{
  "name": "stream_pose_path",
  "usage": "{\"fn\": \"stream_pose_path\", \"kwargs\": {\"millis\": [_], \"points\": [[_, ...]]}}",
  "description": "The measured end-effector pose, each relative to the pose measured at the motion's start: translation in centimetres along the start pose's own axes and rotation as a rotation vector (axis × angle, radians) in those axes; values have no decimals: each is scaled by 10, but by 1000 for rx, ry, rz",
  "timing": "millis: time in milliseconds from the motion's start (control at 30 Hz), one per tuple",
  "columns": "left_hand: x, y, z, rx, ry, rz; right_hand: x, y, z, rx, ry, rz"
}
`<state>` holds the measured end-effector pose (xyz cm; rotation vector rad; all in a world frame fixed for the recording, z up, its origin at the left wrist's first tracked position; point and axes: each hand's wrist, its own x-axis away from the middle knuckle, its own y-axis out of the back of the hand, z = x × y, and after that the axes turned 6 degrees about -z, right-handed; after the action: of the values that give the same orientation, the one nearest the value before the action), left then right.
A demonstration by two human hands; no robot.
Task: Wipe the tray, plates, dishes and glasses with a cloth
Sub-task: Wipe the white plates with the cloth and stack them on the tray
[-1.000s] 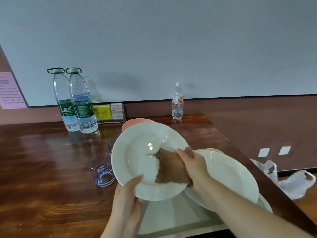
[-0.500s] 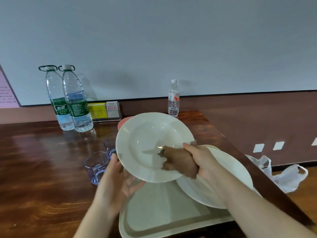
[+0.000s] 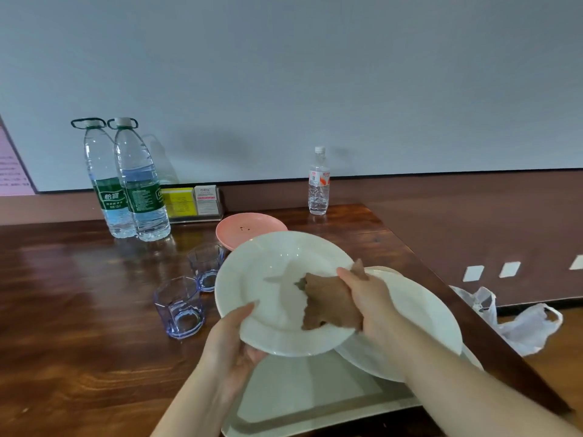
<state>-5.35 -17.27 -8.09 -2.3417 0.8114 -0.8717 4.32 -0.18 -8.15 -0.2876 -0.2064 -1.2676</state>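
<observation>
A white deep plate is held tilted above the table. My left hand grips its lower rim, thumb on top and fingers underneath. My right hand holds a brown cloth against the plate's right inner side. Beneath it, a second white plate lies on a pale tray. A pink dish with dark crumbs sits behind. Two bluish glasses, one nearer and one farther, stand to the left.
Two large water bottles and a card holder stand by the wall; a small bottle stands at the back right. The table's edge runs diagonally on the right, with a white plastic bag on the floor beyond.
My left hand went from under the plate's left side to gripping its lower rim. The plate and cloth sank lower, uncovering the pink dish. The view shifted slightly.
</observation>
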Motion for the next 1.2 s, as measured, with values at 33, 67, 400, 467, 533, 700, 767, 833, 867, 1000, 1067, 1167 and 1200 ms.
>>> {"fn": "stream_pose_path", "kwargs": {"millis": [33, 67, 400, 467, 533, 700, 767, 833, 867, 1000, 1067, 1167, 1200], "points": [[1, -6, 4, 27, -44, 1, 8, -7, -13, -101, -25, -23], [2, -13, 9, 47, -88, -2, 18, -14, -26, -173, -41, -35], [-4, -28, 33, -86, -260, 28, 46, -40, -31, -463, -105, 83], [-7, -24, 28, -92, -197, 82, 39, -36, -21, -422, -75, 23], [-9, -19, 19, -34, -116, 118, 32, -30, -12, -392, 0, -45], [-22, -6, -5, 3, -238, -181, 14, -12, 2, -212, 297, -149], [-24, -9, -16, 2, -254, -107, 13, -7, 8, -67, 496, -190], [-15, -23, -29, 47, -98, 63, 17, -4, 12, 50, 729, -211], [-12, -30, -34, 77, -34, 115, 21, -3, 12, 97, 849, -209], [-3, -40, -43, 218, 30, 282, 33, 3, 6, 322, 1389, -73], [-1, -35, -39, 284, 58, 326, 32, 7, 2, 406, 1545, -32], [-2, -26, -31, 196, 85, 255, 33, 9, 9, 302, 1360, -69], [-2, -25, -29, 149, 71, 220, 34, 8, 14, 258, 1238, -99]]}}
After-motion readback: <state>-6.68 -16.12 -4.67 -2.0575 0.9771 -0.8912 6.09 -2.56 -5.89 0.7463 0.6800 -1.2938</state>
